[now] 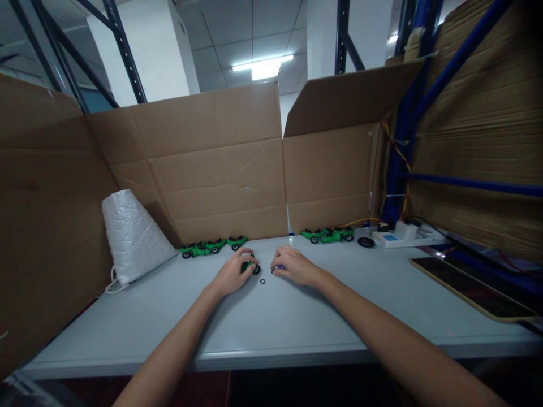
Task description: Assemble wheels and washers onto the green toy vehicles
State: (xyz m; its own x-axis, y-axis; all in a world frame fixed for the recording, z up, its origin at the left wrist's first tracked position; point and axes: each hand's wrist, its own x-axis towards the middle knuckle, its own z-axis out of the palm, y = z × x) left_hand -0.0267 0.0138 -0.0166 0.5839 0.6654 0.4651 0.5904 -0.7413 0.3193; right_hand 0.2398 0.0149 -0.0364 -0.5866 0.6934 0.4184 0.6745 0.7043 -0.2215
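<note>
My left hand (238, 270) is closed around a green toy car (248, 264) with black wheels, near the middle of the white table. To its right, my right hand (292, 265) is pinched on a small blue object (279, 267), mostly hidden by the fingers. A dark ring shows partly under those fingertips. Another small black ring (262, 281) lies on the table between the hands, a little nearer the front edge.
Green toy vehicles (214, 246) stand at the back left, more (327, 235) at the back right beside black rings (366, 242). A white padded bag (131, 237) leans left. A power strip (403, 234) and a dark flat panel (473, 288) lie right. Cardboard walls (220, 169) enclose the table (297, 328).
</note>
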